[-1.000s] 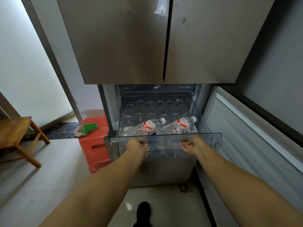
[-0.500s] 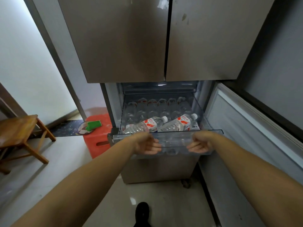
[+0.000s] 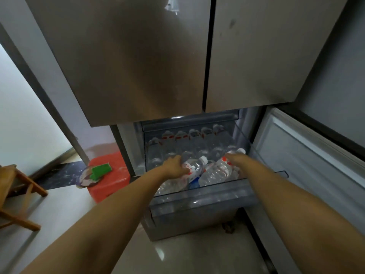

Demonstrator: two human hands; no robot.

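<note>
Two bottles [image 3: 217,173] within left hand [image 3: 173,167] and right hand [image 3: 234,158] fingers, inside open fridge drawer [image 3: 197,202].

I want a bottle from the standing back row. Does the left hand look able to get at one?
Likely yes: the drawer is open on top and nothing covers the back row. But the left hand now grips the left lying bottle and would have to release it first.
</note>
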